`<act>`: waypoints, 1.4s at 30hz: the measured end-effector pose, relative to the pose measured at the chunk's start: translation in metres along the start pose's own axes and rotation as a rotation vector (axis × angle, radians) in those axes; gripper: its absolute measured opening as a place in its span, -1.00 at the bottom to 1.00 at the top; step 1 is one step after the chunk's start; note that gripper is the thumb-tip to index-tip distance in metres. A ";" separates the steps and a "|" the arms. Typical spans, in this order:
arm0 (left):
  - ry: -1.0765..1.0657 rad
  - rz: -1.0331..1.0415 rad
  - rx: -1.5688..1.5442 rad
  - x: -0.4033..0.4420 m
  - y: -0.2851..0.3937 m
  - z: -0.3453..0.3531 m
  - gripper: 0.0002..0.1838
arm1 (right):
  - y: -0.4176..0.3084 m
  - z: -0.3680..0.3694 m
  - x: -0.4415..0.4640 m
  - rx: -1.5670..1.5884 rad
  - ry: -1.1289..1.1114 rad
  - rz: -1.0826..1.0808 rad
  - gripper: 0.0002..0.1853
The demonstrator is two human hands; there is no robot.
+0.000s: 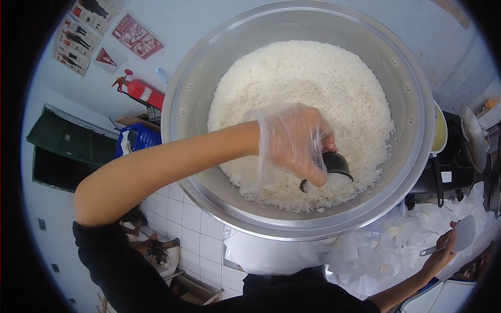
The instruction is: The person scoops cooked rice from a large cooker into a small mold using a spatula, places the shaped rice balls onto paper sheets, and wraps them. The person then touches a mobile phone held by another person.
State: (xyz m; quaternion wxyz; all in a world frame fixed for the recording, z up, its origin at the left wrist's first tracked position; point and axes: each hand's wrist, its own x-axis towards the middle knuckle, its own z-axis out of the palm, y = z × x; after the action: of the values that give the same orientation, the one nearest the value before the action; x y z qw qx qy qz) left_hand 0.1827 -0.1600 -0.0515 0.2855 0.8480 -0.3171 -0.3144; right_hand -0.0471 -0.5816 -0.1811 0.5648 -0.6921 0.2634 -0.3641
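Note:
A big round metal pot [190, 99] holds a wide mound of cooked white rice [308, 68]. My left hand [295, 143], in a clear plastic glove, reaches into the pot from the left. Its fingers are closed on a small black cup [338, 163], tilted with its rim down at the rice near the pot's front side. The glove hides part of the cup. Far to the lower right, outside the pot, my right hand [444, 251] grips a pale, flat rice paddle [464, 235] by its handle side.
Loose white paper sheets [386, 255] lie beside the pot at lower right. A black stove [433, 182] with a wok [472, 138] stands right. A red fire extinguisher [143, 93] hangs on the wall above a blue crate [146, 136]. Another person's limbs show at lower left.

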 end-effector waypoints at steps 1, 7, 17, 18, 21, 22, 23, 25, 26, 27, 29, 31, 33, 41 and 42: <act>-0.023 0.005 0.014 -0.002 0.001 -0.004 -0.53 | 0.004 -0.004 0.001 -0.003 0.003 -0.004 -0.65; -0.047 -0.156 -0.222 -0.027 -0.013 -0.033 -0.42 | -0.013 -0.015 0.013 0.182 -0.157 0.072 -0.51; 0.262 -0.098 -0.476 -0.074 -0.001 -0.056 -0.22 | -0.173 0.143 -0.010 0.181 -0.887 -0.399 -0.48; 0.290 -0.073 -0.476 -0.077 0.000 -0.054 -0.24 | -0.193 0.160 -0.017 0.139 -1.021 -0.376 -0.43; 0.378 0.031 -0.477 -0.085 0.011 -0.042 -0.29 | -0.216 0.207 -0.029 0.018 -1.149 -0.425 -0.36; 0.408 0.073 -0.477 -0.087 0.014 -0.041 -0.31 | -0.220 0.217 -0.031 0.024 -1.163 -0.434 -0.36; 0.416 0.082 -0.442 -0.088 0.014 -0.042 -0.35 | -0.223 0.227 -0.031 0.029 -1.180 -0.444 -0.35; 0.435 0.102 -0.383 -0.090 0.011 -0.043 -0.42 | -0.225 0.241 -0.033 0.036 -1.170 -0.493 -0.35; 0.461 0.114 -0.386 -0.093 0.013 -0.042 -0.45 | -0.224 0.246 -0.034 0.040 -1.143 -0.532 -0.34; 0.485 0.124 -0.390 -0.097 0.016 -0.040 -0.47 | -0.223 0.251 -0.036 0.044 -1.116 -0.566 -0.34; 0.534 0.163 -0.343 -0.103 0.018 -0.036 -0.51 | -0.225 0.258 -0.040 0.036 -1.082 -0.588 -0.33; 0.590 0.223 -0.234 -0.105 0.019 -0.033 -0.53 | -0.229 0.263 -0.046 0.038 -1.036 -0.629 -0.34; 0.614 0.175 -0.252 -0.110 0.024 -0.032 -0.56 | -0.233 0.268 -0.053 0.051 -0.986 -0.679 -0.36; 0.863 0.130 -0.672 -0.126 0.010 -0.026 -0.41 | -0.262 0.293 -0.052 0.050 -0.858 -0.912 -0.44; 0.906 0.109 -0.761 -0.133 0.013 -0.025 -0.41 | -0.269 0.292 -0.048 0.034 -0.829 -0.953 -0.48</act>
State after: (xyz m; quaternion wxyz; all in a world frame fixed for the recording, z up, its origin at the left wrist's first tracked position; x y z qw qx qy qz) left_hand 0.1156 -0.0657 0.0201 0.6920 0.7184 -0.0718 0.0023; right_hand 0.1459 -0.3117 0.0430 0.4068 -0.8079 -0.3204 -0.2814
